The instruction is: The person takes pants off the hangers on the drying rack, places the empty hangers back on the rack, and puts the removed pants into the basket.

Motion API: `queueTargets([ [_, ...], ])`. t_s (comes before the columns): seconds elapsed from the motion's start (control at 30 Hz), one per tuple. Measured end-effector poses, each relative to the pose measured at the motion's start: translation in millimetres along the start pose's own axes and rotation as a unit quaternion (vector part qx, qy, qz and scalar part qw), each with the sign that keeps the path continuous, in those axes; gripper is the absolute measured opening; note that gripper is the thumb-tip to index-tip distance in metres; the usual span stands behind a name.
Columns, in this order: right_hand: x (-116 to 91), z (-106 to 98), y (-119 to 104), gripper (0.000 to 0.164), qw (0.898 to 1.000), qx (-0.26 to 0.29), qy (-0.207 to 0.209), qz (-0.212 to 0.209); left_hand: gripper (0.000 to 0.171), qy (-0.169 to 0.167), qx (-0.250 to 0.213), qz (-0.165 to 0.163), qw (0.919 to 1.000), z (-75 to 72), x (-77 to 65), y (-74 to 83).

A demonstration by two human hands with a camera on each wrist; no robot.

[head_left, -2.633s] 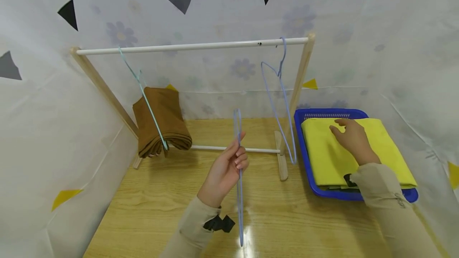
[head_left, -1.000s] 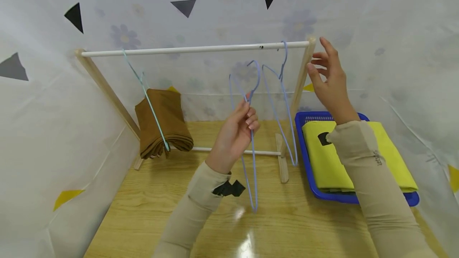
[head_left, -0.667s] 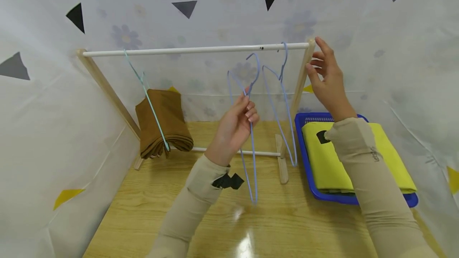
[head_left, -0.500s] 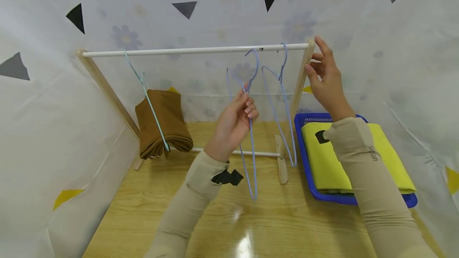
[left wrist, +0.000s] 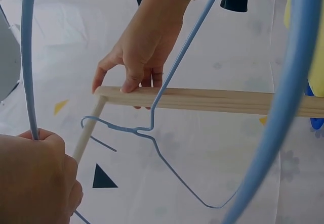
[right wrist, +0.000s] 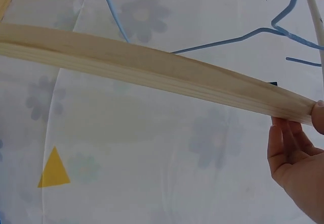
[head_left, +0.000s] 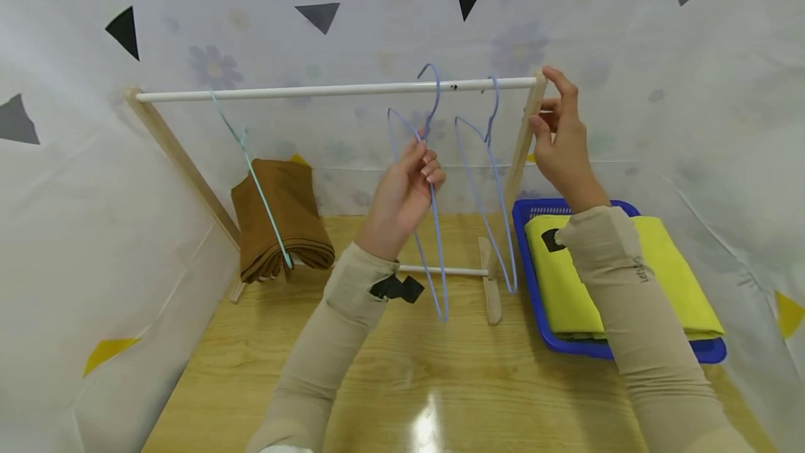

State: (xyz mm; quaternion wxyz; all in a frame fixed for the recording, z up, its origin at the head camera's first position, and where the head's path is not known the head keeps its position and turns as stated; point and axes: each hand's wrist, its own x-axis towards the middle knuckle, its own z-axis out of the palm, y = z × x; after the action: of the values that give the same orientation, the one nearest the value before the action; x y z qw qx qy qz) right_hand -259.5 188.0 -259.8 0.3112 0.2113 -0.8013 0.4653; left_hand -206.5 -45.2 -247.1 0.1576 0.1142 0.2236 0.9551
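Observation:
In the head view, my left hand [head_left: 402, 194] pinches a light-purple wire clothes hanger [head_left: 437, 236] just below its hook. The hook's tip shows above the white rod [head_left: 339, 91] of a clothes rack, and its shank crosses the rod in this view. My right hand [head_left: 569, 152] grips the top of the rack's right wooden post [head_left: 519, 149]. Seen in the right wrist view, thumb and fingers lie on opposite sides of the post [right wrist: 152, 64]. A second purple hanger [head_left: 508, 222] hangs from the rod between both hands.
At left, a teal hanger [head_left: 263, 194] hangs on the rod, with folded brown cloth [head_left: 289, 194] draped over it. Right of the rack, a blue basket [head_left: 534, 292] holds folded yellow cloth [head_left: 673, 278]. Everything stands on a wooden table [head_left: 352, 383] before a patterned white backdrop.
My left hand has raised its hanger from low over the table to the rod. My right hand has moved from above the yellow cloth up to the post and taken hold of it.

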Motion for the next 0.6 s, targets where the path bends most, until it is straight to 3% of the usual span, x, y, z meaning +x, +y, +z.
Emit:
queueTargets([
  [0.6,-2.3,2.2,-11.1,0.054,1.0,-0.014,0.003,0.011,0.006,0.033,-0.028,0.005,0.9991,-7.2,22.5,4.3],
])
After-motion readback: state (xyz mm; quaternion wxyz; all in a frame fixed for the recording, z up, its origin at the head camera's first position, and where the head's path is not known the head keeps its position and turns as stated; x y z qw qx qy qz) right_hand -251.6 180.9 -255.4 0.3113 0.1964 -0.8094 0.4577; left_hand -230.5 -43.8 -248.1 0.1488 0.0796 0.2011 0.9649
